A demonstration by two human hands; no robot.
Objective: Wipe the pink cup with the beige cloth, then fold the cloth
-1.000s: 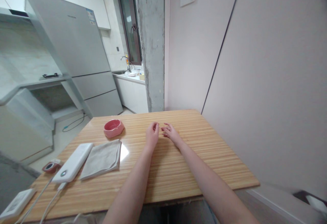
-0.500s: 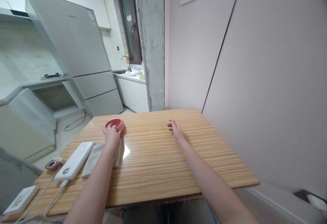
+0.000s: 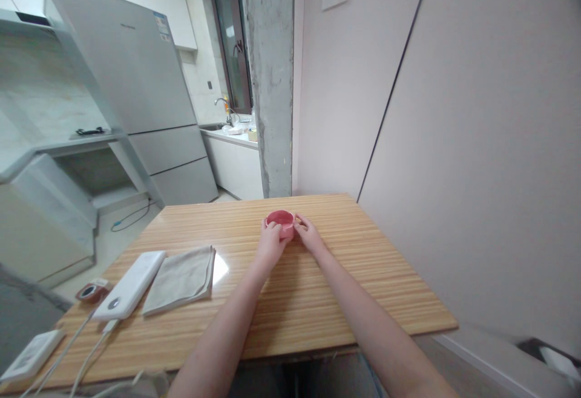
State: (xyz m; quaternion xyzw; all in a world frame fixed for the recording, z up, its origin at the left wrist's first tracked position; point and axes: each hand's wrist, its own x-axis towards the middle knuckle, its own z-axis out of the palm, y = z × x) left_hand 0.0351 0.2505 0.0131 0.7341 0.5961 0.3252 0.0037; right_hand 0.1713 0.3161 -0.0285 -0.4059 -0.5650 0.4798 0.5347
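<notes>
A small pink bowl (image 3: pixel 280 219) sits on the wooden table (image 3: pixel 385 277), near its far middle. My left hand (image 3: pixel 270 243) grips the bowl's near-left side. My right hand (image 3: pixel 309 235) touches its right side, fingers curled against the rim. Both forearms stretch forward over the tabletop. A folded grey cloth (image 3: pixel 181 280) lies flat to the left of my left arm.
A white power bank (image 3: pixel 130 285) with cables lies left of the cloth. A small red round object (image 3: pixel 91 291) and a white device (image 3: pixel 29 355) sit near the table's left edge. A wall runs along the right, a concrete pillar (image 3: pixel 270 77) and fridge (image 3: pixel 136 89) stand beyond.
My left hand went left to the pink bowl, took it and brought it right to the far middle of the table. My right hand now touches the bowl.
</notes>
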